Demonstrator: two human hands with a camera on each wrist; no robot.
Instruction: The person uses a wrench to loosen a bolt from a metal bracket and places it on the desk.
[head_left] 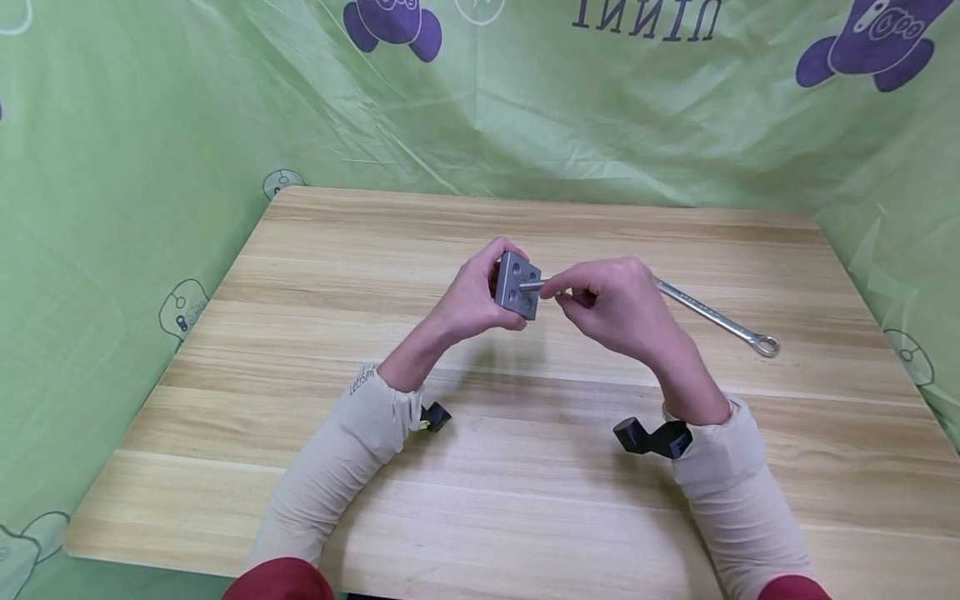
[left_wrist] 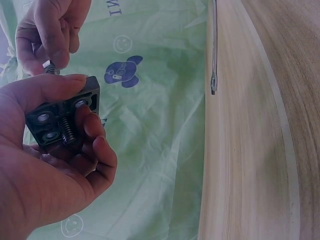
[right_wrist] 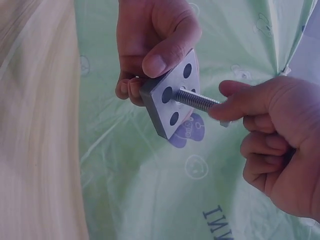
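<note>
My left hand (head_left: 474, 298) grips a square grey metal plate (head_left: 524, 307) by its edges, raised over the table and tilted. Several round holes surround the plate's middle, where a threaded bolt (right_wrist: 194, 99) goes in. With thumb and index finger, my right hand (head_left: 628, 307) pinches the bolt near its head, the other fingers folded in. A long stretch of thread shows between plate and fingertips. On the plate's back side, in the left wrist view, a threaded end (left_wrist: 66, 131) sticks out among the left fingers. The bolt's head (left_wrist: 48, 65) is partly covered by the right fingers.
A silver wrench (head_left: 712, 315) lies on the wooden table (head_left: 525, 500) to the right, its far end hidden behind the right hand. Green printed fabric (head_left: 600, 125) hangs behind and at both sides. Black wrist mounts (head_left: 648, 437) stick out from the sleeves.
</note>
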